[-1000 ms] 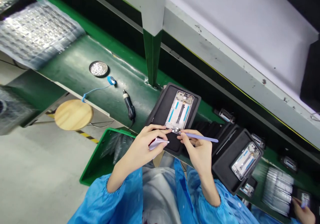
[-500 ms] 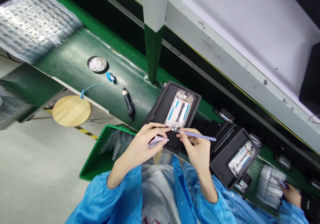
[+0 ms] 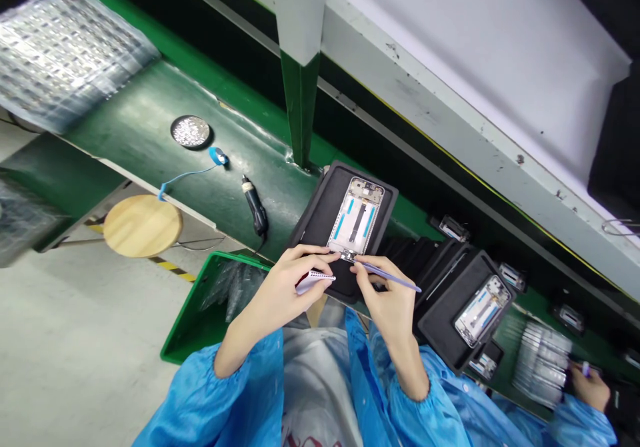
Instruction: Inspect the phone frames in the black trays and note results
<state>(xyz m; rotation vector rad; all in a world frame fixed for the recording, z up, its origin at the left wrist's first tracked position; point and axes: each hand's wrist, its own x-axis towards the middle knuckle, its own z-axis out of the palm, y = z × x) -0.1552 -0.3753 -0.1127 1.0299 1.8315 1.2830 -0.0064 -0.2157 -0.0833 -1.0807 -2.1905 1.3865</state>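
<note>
Carefully: phone frame (image 3: 355, 218) in black tray (image 3: 320, 217) on tabletop (image 3: 150, 134), twelve o'clock of your hands. Right hand (image 3: 387, 297) pinches tweezers (image 3: 387, 275); left hand (image 3: 287, 287) grips white strip (image 3: 313, 280). Frame looks thin, fragile; hold edges.

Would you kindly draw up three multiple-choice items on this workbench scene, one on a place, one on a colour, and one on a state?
1. Where does the round black dish of small silver parts lie?
A. on the green bench, left of the green post
B. inside the green bin
C. on the round wooden stool

2. What colour are the sleeves of the person at work?
A. white
B. blue
C. black

3. How is the thin lilac stylus held?
A. lying loose on the bench
C. pinched in the right hand, tip at the phone frame's lower end
B. gripped by the left hand

Answers: 1 A, the dish sits on the bench top; 2 B, both forearms wear blue; 3 C, right fingers clasp it.
</note>
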